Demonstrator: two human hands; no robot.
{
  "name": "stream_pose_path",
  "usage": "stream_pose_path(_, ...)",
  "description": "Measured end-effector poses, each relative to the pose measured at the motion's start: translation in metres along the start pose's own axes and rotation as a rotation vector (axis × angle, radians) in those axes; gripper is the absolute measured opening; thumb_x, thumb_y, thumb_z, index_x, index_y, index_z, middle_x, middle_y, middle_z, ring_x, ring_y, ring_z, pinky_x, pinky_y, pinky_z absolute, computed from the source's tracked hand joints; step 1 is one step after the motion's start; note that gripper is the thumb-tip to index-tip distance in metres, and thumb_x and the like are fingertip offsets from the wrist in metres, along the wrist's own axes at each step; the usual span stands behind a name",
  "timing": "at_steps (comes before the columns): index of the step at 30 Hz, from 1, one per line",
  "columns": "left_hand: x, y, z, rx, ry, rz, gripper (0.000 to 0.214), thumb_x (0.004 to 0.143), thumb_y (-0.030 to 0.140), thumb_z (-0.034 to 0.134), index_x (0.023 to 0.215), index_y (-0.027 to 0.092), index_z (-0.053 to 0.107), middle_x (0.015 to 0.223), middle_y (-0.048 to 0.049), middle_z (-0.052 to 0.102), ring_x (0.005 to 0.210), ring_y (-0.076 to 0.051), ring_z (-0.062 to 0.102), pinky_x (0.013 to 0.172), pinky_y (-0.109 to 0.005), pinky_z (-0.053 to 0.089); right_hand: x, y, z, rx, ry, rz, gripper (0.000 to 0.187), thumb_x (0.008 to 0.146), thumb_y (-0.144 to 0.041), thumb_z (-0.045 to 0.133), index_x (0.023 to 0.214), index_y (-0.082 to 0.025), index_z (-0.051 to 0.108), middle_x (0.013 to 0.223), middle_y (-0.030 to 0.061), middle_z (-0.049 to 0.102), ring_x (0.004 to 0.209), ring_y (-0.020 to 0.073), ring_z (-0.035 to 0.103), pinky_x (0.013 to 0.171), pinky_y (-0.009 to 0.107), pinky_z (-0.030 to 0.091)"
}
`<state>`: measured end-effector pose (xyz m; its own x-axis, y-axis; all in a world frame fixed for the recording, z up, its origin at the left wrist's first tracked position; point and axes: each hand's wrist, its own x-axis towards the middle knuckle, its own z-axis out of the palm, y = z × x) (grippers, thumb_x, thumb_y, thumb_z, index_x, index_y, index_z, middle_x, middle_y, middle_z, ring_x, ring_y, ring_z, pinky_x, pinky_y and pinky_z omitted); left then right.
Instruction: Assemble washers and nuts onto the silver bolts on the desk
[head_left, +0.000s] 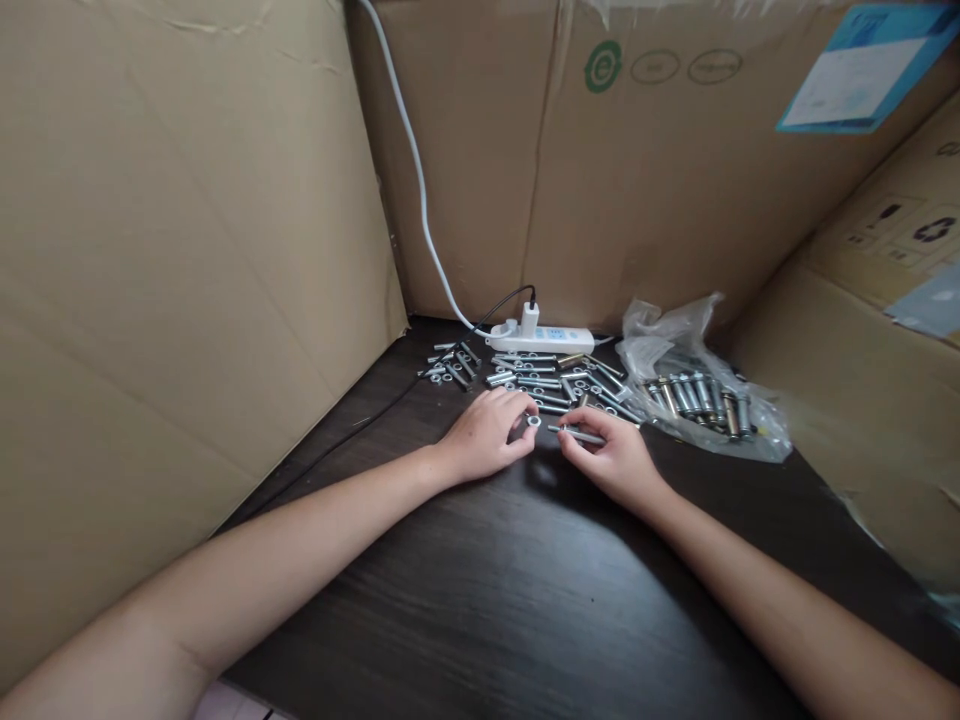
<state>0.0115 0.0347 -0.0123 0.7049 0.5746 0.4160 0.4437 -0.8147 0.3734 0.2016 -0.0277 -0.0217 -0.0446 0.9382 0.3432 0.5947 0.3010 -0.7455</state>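
Between the thumb and fingertips of my left hand (491, 435) is a small metal nut (533, 422), its hole facing me. My right hand (611, 455) pinches a silvery bolt (581, 435), whose threaded end points left toward the nut. A short gap separates bolt and nut. Just beyond my hands lie rows of loose bolts (540, 382) mixed with nuts and washers. A smaller cluster of bolts and nuts (454, 368) sits to the left of these.
A clear plastic bag (765, 430) with several bolts lies at the right. Behind the hardware is a white power strip (574, 341) with a charger (530, 320) and cables. Cardboard boxes (465, 150) wall in the dark table (480, 600).
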Motion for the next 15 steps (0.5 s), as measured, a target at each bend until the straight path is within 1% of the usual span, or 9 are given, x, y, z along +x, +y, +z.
stream_pose_path(3,-0.002,0.0042,-0.0006,-0.15,0.071,-0.018,0.015,0.087,0.025,0.045,0.099,0.017,0.051,0.077,-0.0002,0.052,0.071,-0.014,0.049,0.07,-0.027,0.042,0.0013,-0.0029,-0.0002,0.115,0.008,0.057,0.02,0.075,-0.036,0.058,0.078,-0.017,0.06,0.061,-0.0015,0.055,0.051,0.0111,0.048,0.049,0.022,0.039)
stream_pose_path(5,-0.0036,0.0071,-0.0003,-0.207,0.086,0.001,0.018,0.089,0.027,0.044,0.103,0.017,0.05,0.08,-0.0009,0.053,0.072,-0.013,0.05,0.07,-0.026,0.042,0.002,-0.0043,0.0009,0.235,0.004,0.114,0.023,0.074,-0.039,0.059,0.078,-0.017,0.06,0.06,-0.0019,0.054,0.049,0.0104,0.046,0.047,0.022,0.037)
stream_pose_path(8,-0.005,0.0099,0.0002,-0.222,0.075,0.032,0.021,0.09,0.03,0.043,0.104,0.017,0.051,0.08,-0.0017,0.054,0.073,-0.014,0.051,0.071,-0.027,0.043,0.0017,-0.0044,0.0045,0.485,-0.053,0.256,0.027,0.076,-0.043,0.059,0.08,-0.017,0.059,0.051,-0.0058,0.042,0.041,0.007,0.032,0.039,0.02,0.026)
stream_pose_path(10,-0.0053,0.0102,0.0005,-0.216,0.067,0.049,0.022,0.09,0.031,0.043,0.104,0.017,0.052,0.08,-0.0017,0.054,0.073,-0.014,0.05,0.072,-0.027,0.043,0.0005,-0.0035,0.0069,0.609,-0.098,0.327,0.028,0.076,-0.044,0.06,0.083,-0.017,0.058,0.048,-0.0085,0.033,0.039,0.0056,0.024,0.038,0.02,0.018)
stream_pose_path(12,-0.0054,0.0096,0.0006,-0.211,0.06,0.07,0.021,0.09,0.03,0.044,0.104,0.017,0.052,0.08,-0.0014,0.055,0.074,-0.014,0.05,0.072,-0.027,0.042,-0.0007,-0.0025,0.0085,0.645,-0.114,0.343,0.028,0.076,-0.043,0.062,0.082,-0.017,0.058,0.048,-0.009,0.031,0.041,0.0053,0.022,0.039,0.02,0.017)
stream_pose_path(15,-0.0056,0.0087,0.0001,-0.209,0.044,0.086,0.02,0.09,0.028,0.044,0.104,0.017,0.052,0.083,-0.0016,0.056,0.074,-0.014,0.051,0.073,-0.027,0.042,-0.0014,-0.0017,0.009,0.616,-0.106,0.32,0.027,0.076,-0.042,0.063,0.081,-0.017,0.058,0.049,-0.0081,0.032,0.042,0.0056,0.024,0.04,0.02,0.017)
